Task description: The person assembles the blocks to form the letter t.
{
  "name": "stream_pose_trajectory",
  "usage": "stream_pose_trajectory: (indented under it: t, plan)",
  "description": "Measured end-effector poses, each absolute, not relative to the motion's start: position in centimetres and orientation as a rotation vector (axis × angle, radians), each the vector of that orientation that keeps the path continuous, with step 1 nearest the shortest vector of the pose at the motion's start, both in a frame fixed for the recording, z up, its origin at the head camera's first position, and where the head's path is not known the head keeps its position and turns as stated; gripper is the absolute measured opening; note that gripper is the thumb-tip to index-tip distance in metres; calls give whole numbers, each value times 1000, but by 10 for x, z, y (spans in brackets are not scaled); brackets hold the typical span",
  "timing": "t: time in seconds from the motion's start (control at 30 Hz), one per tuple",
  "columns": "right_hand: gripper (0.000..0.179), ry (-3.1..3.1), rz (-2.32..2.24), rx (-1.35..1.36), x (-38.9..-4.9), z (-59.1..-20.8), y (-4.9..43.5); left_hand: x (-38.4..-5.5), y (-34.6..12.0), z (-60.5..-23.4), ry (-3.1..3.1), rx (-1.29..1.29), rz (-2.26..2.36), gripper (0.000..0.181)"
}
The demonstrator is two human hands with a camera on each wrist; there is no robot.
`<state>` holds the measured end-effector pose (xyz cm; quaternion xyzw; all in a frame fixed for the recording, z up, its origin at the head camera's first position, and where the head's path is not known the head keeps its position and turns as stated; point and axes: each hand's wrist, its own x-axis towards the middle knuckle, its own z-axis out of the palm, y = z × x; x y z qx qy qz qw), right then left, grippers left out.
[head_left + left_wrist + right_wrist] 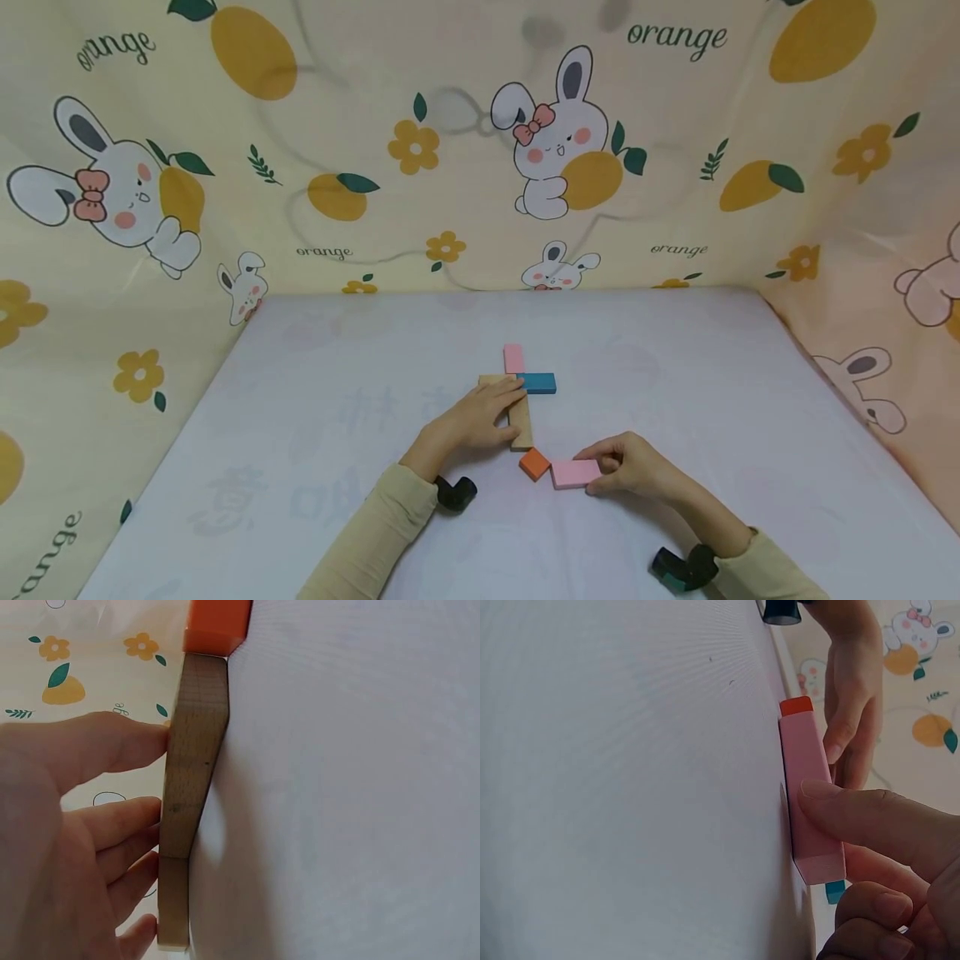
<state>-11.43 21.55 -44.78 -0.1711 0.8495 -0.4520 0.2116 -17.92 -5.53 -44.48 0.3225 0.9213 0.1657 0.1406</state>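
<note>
My left hand rests over two plain wooden blocks, its fingers touching the long one and covering part of the sideways one. In the left wrist view the thumb and fingertips lie against the wood without curling round it. A long pink block is pinched between thumb and fingers of my right hand. It lies flat, one end at the corner of an orange block, which sits turned at the long wooden block's near end. Beyond the left fingertips lie a blue block and a small pink block.
The blocks lie on a white-covered table. A patterned cloth with rabbits and oranges stands behind it and along both sides. Black wrist devices are worn near both cuffs.
</note>
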Motion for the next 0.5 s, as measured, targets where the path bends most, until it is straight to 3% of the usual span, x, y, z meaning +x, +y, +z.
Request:
stream_pose_trajectory:
  t: [0.5]
  plan:
    - [44, 2338, -1239, -486, -114, -446, 215, -179, -55, -443, 2656, 952, 461, 61]
